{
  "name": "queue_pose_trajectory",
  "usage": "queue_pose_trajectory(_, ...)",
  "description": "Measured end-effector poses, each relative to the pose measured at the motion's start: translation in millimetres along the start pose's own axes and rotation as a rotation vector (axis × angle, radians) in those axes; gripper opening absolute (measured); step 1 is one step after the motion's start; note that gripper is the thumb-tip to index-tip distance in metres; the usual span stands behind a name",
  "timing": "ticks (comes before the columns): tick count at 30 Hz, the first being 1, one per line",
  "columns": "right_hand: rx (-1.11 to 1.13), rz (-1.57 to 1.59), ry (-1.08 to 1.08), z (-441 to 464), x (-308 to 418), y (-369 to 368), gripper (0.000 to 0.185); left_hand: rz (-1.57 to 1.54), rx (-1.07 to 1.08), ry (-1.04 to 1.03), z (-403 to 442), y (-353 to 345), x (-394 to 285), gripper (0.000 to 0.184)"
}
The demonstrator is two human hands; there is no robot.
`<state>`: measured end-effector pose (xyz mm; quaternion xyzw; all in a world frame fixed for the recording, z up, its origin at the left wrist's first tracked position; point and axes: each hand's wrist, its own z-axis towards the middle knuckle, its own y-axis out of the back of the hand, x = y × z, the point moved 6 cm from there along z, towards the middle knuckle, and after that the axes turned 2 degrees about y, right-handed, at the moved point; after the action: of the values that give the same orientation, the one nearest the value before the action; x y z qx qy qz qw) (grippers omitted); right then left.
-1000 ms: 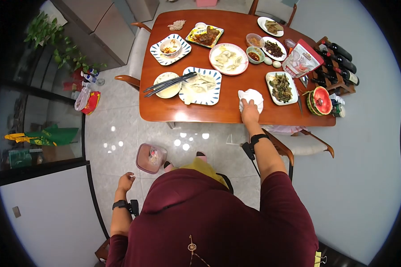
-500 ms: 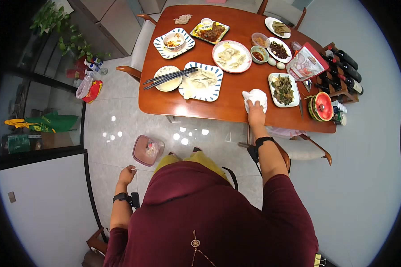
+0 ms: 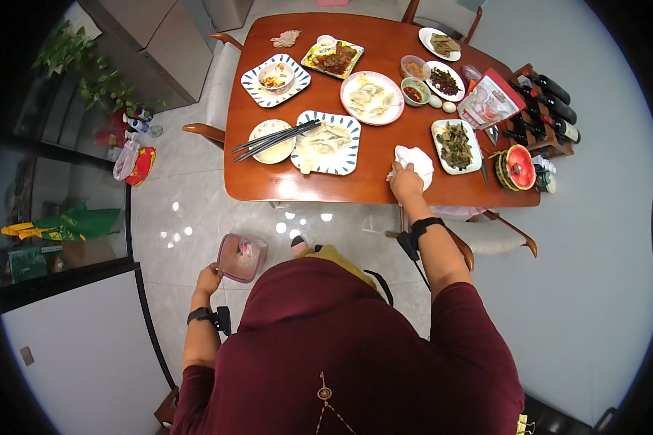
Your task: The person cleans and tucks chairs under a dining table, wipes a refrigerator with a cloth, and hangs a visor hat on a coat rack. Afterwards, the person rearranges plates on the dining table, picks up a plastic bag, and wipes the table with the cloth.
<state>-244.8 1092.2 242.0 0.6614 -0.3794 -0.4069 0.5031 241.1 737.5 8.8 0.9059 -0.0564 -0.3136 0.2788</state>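
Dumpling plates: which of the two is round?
The pink-rimmed plate is round; the blue-marked plate, nearer the chopsticks, is squarish.

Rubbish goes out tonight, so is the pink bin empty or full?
Neither: the pink bin holds some litter, with much inner wall bare.

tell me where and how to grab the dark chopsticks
Probably by the ends jutting past the left rim of the bowl, coming from the left, fingers above and below: the chopsticks lie slanted across bowl and square plate, so those ends look raised off the table.
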Motion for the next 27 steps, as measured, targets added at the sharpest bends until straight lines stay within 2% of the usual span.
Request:
queue_pose_trajectory(4,0.031,-0.019,-0.083,8,-20,-14,0.042,-0.088,-0.005,-0.045,28,-1,5,0.024)
queue_pose_trajectory(7,0.061,-0.059,-0.109,0,-32,-18,0.037,-0.053,-0.009,-0.032,53,-11,39,0.024)
queue_pose_trajectory(12,0.064,-0.069,-0.156,3,-46,-17,0.032,-0.109,0.047,-0.015,63,7,19,0.026)
queue_pose_trajectory(18,0.067,-0.067,-0.027,32,-26,17,0.025,-0.176,0.015,0.015,60,9,8,0.028)
queue_pose_trajectory(21,-0.136,0.152,0.059,61,-18,27,0.026,-0.196,-0.014,0.037,56,2,7,0.028)
queue_pose_trajectory(22,-0.135,0.150,0.072,72,-18,24,0.026,-0.192,-0.028,0.040,56,-2,7,0.027)
queue_pose_trajectory(24,0.197,0.883,-0.131,92,-18,-2,0.028,-0.224,-0.044,0.072,48,-14,2,0.025)
queue_pose_trajectory(25,0.266,1.103,-0.188,102,-16,-13,0.029,-0.248,-0.053,0.052,41,-21,-2,0.025)
queue_pose_trajectory(27,0.283,1.207,-0.178,117,-9,-12,0.030,-0.281,-0.070,0.047,30,-35,-10,0.026)
